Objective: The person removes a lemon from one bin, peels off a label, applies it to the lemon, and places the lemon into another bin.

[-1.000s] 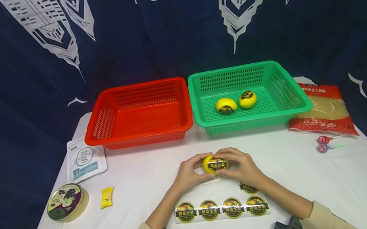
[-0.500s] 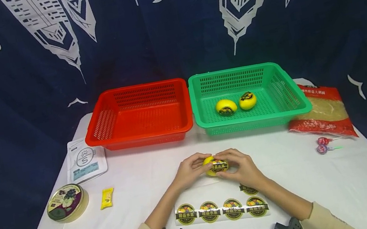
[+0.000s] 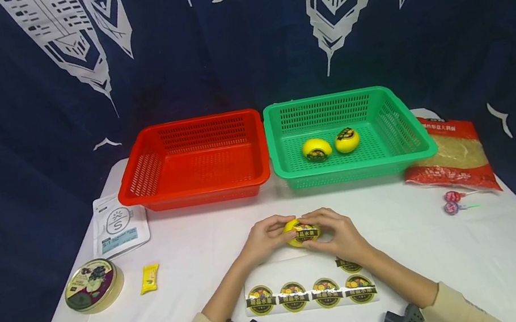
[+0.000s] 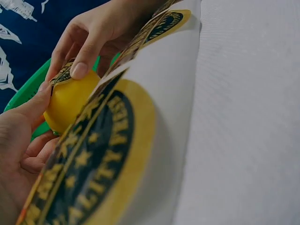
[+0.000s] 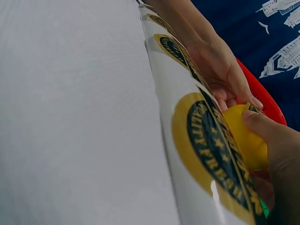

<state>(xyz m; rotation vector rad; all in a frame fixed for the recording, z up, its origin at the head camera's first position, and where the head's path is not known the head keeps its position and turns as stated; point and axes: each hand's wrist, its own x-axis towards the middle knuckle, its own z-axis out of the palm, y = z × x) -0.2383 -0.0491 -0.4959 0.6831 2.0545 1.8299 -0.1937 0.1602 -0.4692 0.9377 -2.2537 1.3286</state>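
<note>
A yellow lemon (image 3: 293, 225) is held between both hands above the white table. A round black-and-gold label (image 3: 306, 232) lies on the lemon's near side. My left hand (image 3: 263, 242) grips the lemon from the left, its thumb reaching onto the label's edge. On the other side my right hand (image 3: 341, 234) holds the lemon with fingers over the top and thumb below the label. The left wrist view shows a thumb of each hand against the label, with yellow rind (image 4: 70, 105) beneath. A sheet of labels (image 3: 305, 309) lies in front of the hands, partly covered by the right forearm.
Two labelled lemons (image 3: 316, 146) sit in a green basket (image 3: 358, 173) at the back, beside a red basket (image 3: 202, 198). To the left are a white pouch (image 3: 119, 224), a round tin (image 3: 93, 286) and a yellow packet (image 3: 149, 278). Lollipops (image 3: 452, 197) and a red bag (image 3: 459, 154) lie right.
The left thumb has moved up from below the lemon onto the label's left edge. The right hand keeps nearly the same hold, and the baskets stay put.
</note>
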